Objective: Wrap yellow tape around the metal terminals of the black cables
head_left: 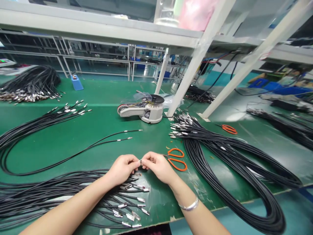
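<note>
My left hand (pixel 123 168) and my right hand (pixel 156 165) meet near the table's front, fingertips pinched together. Between them shows a small white label (pixel 140 160) on what looks like a dark cable end, mostly hidden by the fingers. Under my left forearm lies a bundle of black cables (pixel 73 181) with silver tips pointing right. Just right of my right hand are orange-handled scissors (pixel 175 159), their blades partly hidden behind it. Two black cables (pixel 97 143) with white labels and metal tips stretch out beyond my left hand.
A round tape dispenser (pixel 151 112) stands at the middle back. Looped black cables (pixel 232 169) fill the right, near white posts (pixel 193 62). More orange scissors (pixel 229 129) lie behind. At the left are another cable bundle (pixel 29 129), a cable heap (pixel 31 81) and a blue holder (pixel 77 83).
</note>
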`<state>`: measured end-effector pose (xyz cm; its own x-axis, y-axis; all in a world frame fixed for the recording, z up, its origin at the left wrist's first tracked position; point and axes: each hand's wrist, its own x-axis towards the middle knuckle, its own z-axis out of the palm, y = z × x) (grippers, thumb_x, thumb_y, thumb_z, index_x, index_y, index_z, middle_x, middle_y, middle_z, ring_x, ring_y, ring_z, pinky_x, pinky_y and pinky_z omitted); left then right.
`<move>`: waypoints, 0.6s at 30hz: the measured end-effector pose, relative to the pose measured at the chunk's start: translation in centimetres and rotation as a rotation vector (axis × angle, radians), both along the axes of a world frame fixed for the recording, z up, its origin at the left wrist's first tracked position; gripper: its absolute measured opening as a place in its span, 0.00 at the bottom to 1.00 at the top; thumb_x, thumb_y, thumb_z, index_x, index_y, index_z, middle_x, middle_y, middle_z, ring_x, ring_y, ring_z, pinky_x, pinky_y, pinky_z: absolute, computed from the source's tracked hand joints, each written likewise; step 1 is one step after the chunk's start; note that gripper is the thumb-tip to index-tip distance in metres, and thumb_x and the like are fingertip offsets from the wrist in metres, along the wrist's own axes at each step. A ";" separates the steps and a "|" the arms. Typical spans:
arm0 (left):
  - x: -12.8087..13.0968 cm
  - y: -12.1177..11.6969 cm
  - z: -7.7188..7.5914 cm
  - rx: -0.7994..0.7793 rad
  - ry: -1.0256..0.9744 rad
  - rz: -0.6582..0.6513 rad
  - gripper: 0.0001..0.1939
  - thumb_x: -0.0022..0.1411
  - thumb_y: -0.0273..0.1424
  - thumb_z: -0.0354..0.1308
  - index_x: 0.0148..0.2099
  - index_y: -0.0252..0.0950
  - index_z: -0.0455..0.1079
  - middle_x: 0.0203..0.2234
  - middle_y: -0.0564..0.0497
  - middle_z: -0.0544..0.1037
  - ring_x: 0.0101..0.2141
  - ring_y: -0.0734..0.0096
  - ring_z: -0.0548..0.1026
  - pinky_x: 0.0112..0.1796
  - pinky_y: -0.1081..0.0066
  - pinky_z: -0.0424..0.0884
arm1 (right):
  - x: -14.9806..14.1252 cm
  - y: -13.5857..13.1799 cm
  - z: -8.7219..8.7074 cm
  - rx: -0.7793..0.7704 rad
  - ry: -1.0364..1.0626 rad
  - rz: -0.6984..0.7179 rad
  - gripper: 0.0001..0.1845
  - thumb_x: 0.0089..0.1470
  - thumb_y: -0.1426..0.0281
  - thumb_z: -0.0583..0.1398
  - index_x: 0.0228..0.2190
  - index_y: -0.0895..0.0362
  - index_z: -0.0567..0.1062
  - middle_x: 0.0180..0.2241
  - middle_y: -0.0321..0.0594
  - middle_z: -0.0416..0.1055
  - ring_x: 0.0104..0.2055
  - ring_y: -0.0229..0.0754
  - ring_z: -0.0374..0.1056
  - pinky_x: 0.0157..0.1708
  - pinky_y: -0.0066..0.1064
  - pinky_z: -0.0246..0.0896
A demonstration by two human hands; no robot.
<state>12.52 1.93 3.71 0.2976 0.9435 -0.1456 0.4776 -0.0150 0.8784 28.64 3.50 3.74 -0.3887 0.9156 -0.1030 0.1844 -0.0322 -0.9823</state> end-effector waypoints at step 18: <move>-3.6 9.0 -0.3 0.408 0.583 0.093 0.08 0.57 0.24 0.50 0.31 0.33 0.71 0.34 0.42 0.72 0.41 0.58 0.68 0.44 0.61 0.61 | 2.5 0.3 2.5 0.178 -0.424 0.019 0.09 0.52 0.68 0.55 0.28 0.56 0.74 0.28 0.38 0.74 0.31 0.40 0.67 0.30 0.27 0.58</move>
<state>8.91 10.89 3.43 0.1946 0.9743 0.1137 0.8828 -0.2245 0.4126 31.13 3.78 6.28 -0.3627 0.9267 -0.0982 0.5703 0.1374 -0.8099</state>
